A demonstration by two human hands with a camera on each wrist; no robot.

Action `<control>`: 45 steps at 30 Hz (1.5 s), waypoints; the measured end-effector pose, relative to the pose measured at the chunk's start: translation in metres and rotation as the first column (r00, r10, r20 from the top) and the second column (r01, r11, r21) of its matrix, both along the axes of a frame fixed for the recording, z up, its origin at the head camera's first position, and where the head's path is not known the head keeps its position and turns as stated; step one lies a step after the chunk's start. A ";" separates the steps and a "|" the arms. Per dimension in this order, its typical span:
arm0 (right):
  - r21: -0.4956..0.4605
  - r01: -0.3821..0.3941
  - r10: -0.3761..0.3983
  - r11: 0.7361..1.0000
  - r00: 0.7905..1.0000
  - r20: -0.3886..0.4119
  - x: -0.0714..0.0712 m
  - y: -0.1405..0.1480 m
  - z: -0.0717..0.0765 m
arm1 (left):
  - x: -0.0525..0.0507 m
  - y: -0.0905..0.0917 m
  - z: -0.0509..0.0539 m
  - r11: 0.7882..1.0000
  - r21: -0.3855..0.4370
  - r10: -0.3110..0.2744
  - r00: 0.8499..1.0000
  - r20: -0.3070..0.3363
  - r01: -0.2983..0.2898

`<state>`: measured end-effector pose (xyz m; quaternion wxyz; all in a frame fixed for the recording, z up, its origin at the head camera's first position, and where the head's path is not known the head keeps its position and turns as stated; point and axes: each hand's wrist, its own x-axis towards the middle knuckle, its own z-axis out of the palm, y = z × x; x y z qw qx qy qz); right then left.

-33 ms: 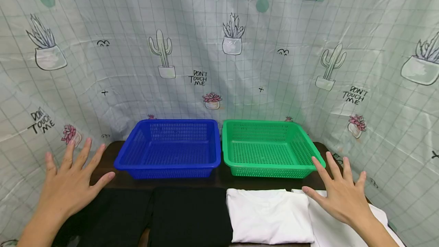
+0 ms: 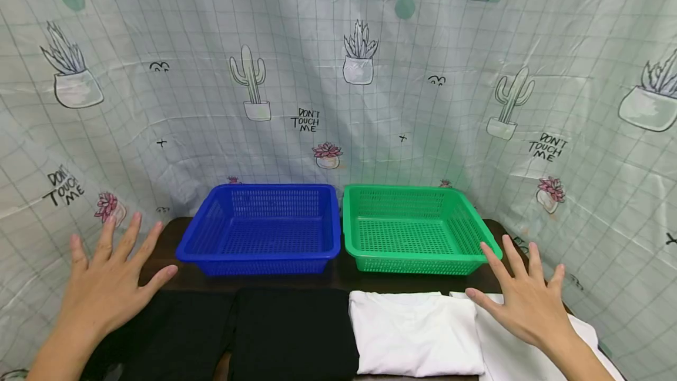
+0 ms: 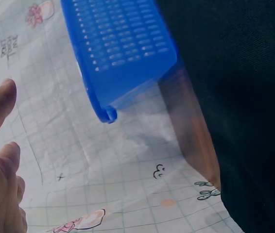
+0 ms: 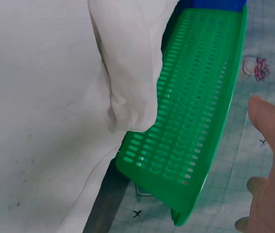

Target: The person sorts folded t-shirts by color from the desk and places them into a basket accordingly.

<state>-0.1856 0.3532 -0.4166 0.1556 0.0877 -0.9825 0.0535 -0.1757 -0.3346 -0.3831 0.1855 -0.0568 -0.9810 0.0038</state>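
My left hand (image 2: 108, 278) hovers with fingers spread at the left, nearest a folded black cloth (image 2: 174, 328) and the blue basket (image 2: 259, 266). It holds nothing. Over at the right, my right hand (image 2: 529, 298) is also spread and bare, above a white cloth (image 2: 508, 348), its fingertips close to the green basket (image 2: 418, 261). Between the hands lie a second black folded cloth (image 2: 293, 334) and a folded white garment (image 2: 418, 334). Both baskets show bare slotted floors. In the left wrist view the fingers (image 3: 4, 104) stand apart from the blue basket.
A dark brown table (image 2: 338, 278) carries the baskets side by side, with the cloths in a row in front. Behind and at both sides hangs a pale gridded curtain (image 2: 402, 93) printed with potted cacti.
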 end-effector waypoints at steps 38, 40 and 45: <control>0.008 -0.126 0.126 0.992 0.990 -0.062 0.006 -0.084 0.026 | 0.011 0.037 0.000 0.996 -0.080 -0.050 0.998 -0.035 0.047; 0.014 -0.132 0.132 0.991 0.990 -0.055 0.006 -0.091 0.025 | 0.012 0.041 -0.001 0.995 -0.081 -0.055 0.998 -0.041 0.051; 0.014 -0.153 0.153 0.988 0.988 -0.032 0.012 -0.108 0.022 | 0.015 0.055 -0.006 0.993 -0.066 -0.104 0.993 -0.064 0.100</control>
